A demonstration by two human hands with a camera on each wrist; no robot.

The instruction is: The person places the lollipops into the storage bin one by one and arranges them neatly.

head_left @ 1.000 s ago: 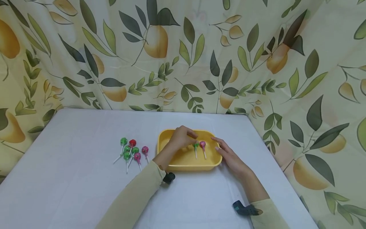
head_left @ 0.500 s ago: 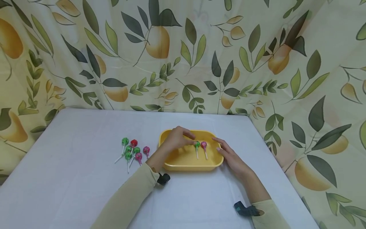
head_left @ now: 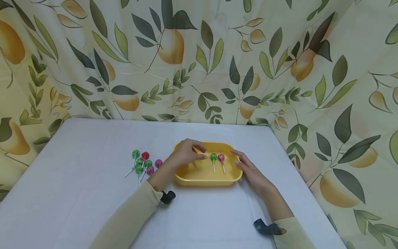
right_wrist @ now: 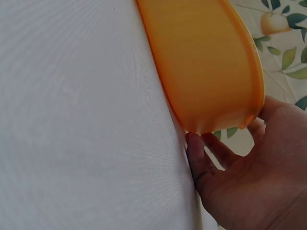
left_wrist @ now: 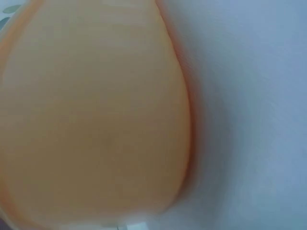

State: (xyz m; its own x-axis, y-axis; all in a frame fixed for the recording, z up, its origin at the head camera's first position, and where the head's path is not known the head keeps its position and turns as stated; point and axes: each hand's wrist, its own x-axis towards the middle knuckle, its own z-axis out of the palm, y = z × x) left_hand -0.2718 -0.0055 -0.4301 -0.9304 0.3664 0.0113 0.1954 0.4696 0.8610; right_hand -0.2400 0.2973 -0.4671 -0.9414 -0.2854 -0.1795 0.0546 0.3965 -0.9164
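Note:
Inside the shallow yellow tray (head_left: 202, 182) lie a green lollipop (head_left: 213, 157) and a pink lollipop (head_left: 221, 157) side by side, sticks toward me. My left hand (head_left: 186, 153) hovers over the tray's left half, thumb and fingers apart and nothing between them, its tips just left of the green lollipop. With my right hand (head_left: 252, 173) I hold the tray's right end at the rim; in the right wrist view its fingertips touch the outer wall (right_wrist: 206, 62). The left wrist view has only the tray's outer side (left_wrist: 96, 110), blurred, and no fingers.
Left of the tray several lollipops lie bunched on the white tabletop (head_left: 77, 193): green ones (head_left: 135, 154), a red one (head_left: 145, 156) and pink ones (head_left: 150, 170), partly behind my left forearm. A fruit-patterned curtain (head_left: 199, 69) rises behind the table.
My left hand has moved left, away from the green lollipop, and its fingers have parted from it. The green lollipop stays in the tray. My right hand keeps its place.

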